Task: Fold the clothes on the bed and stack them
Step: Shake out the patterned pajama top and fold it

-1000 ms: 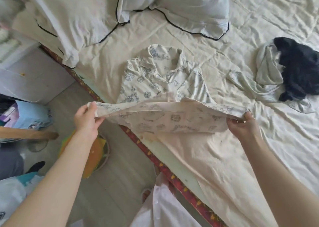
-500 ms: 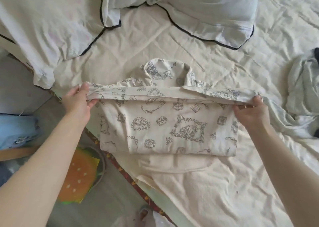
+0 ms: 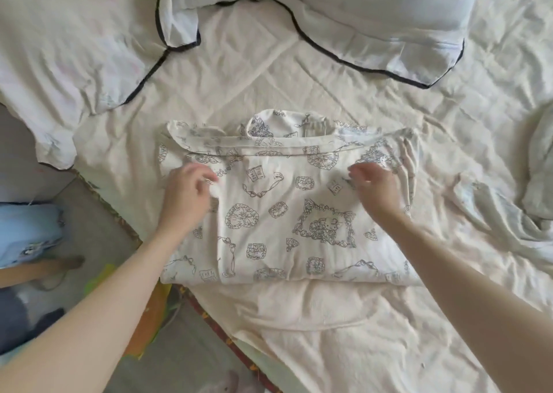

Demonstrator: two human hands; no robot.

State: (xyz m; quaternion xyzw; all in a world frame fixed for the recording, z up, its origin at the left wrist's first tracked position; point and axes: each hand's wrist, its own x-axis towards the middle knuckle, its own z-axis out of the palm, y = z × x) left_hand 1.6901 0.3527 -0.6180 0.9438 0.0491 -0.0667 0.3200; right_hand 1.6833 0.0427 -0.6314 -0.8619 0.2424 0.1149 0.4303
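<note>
Printed cotton shirt (image 3: 287, 213), folded rectangle on wrinkled sheet (image 3: 389, 347)

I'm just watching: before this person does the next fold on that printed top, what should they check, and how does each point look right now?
1. Printed top lies flat on the bed sheet: ok.
2. Folded hem lines up below the collar: ok, though its right end bunches slightly.
3. Left hand has let go, no grip on the cloth: looks ok, fingers blurred.
4. Right hand has let go: cannot tell, fingers blurred.
5. Pillows clear of the top: ok.
6. Other crumpled clothing at the right edge apart from the top: ok.
</note>
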